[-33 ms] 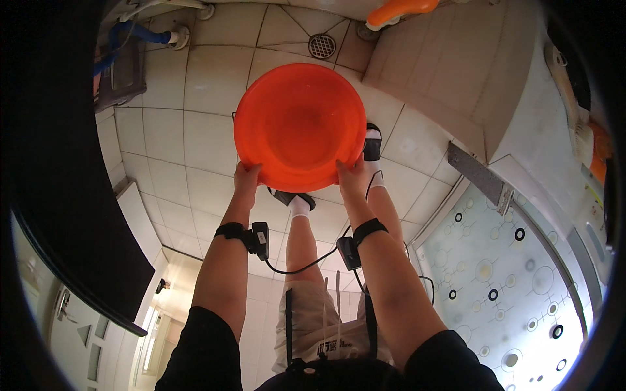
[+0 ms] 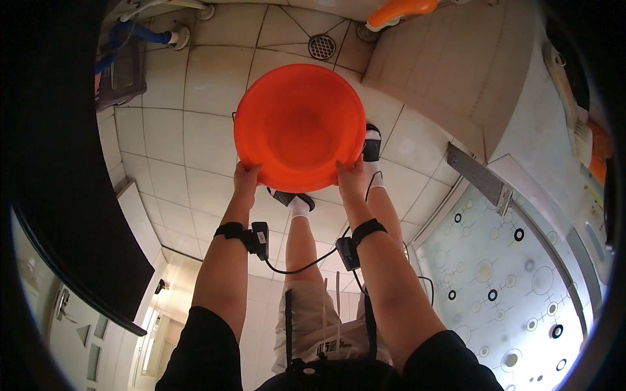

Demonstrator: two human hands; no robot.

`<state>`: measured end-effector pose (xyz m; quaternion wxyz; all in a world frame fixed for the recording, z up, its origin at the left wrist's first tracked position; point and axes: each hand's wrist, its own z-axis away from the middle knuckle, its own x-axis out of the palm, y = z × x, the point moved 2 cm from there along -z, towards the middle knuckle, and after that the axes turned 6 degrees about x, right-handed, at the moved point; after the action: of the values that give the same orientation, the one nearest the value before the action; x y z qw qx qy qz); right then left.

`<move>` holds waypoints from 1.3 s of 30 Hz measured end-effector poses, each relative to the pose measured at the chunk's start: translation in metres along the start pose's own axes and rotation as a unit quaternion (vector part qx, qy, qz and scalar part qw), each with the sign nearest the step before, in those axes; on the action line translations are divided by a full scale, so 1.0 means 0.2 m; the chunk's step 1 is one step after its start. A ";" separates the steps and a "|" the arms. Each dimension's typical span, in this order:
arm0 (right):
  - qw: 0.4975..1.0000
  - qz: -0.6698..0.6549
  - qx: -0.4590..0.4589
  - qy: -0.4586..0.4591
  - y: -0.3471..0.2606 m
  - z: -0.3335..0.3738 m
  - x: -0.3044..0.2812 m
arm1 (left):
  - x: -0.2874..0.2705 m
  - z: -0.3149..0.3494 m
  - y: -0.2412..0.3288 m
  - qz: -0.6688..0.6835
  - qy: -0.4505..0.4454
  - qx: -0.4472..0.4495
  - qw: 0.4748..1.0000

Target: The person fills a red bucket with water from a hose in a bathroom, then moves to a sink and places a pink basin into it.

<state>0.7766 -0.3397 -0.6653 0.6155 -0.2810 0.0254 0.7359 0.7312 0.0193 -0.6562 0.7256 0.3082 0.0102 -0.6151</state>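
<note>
Orange basin (image 2: 300, 124), head view: held out over tiled floor (image 2: 212, 81). Left hand (image 2: 246, 179) and right hand (image 2: 352, 179) closed on near rim, thumbs on top, other fingers hidden. Step seems two-handed holding; next move likely calls for even grip.

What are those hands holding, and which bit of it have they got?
An orange basin. The left grip and right grip hold its rim on the side nearest the person, one toward each end.

Dark lettering (image 2: 334, 346) on beige shorts (image 2: 303, 311), tiny pale label (image 2: 263, 238) on black wrist device (image 2: 261, 251), illegible
</note>
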 end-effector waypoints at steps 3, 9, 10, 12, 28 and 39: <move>1.000 0.008 0.005 -0.011 -0.02 0.06 0.08 | -0.14 -0.03 0.01 -0.015 -0.013 -0.001 1.000; 0.999 0.030 0.023 -0.003 0.03 0.11 0.06 | -0.16 0.02 0.03 -0.033 -0.006 -0.040 0.999; 0.999 0.027 0.028 -0.010 0.04 0.13 0.07 | -0.18 0.03 0.03 -0.044 -0.011 -0.044 0.998; 0.999 0.023 0.035 -0.029 0.07 0.17 0.08 | -0.22 0.05 0.01 -0.057 -0.013 -0.048 0.997; 0.991 0.031 0.113 -0.059 0.01 0.25 0.16 | -0.34 0.10 -0.12 0.006 0.021 -0.061 0.998; 0.997 0.020 0.076 -0.006 -0.15 -0.16 0.18 | -0.07 -0.15 0.23 0.027 0.019 -0.057 0.998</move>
<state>0.8138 -0.3125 -0.6986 0.6207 -0.2287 0.0832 0.7454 0.7804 0.0480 -0.6556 0.7583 0.2782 0.0506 -0.5874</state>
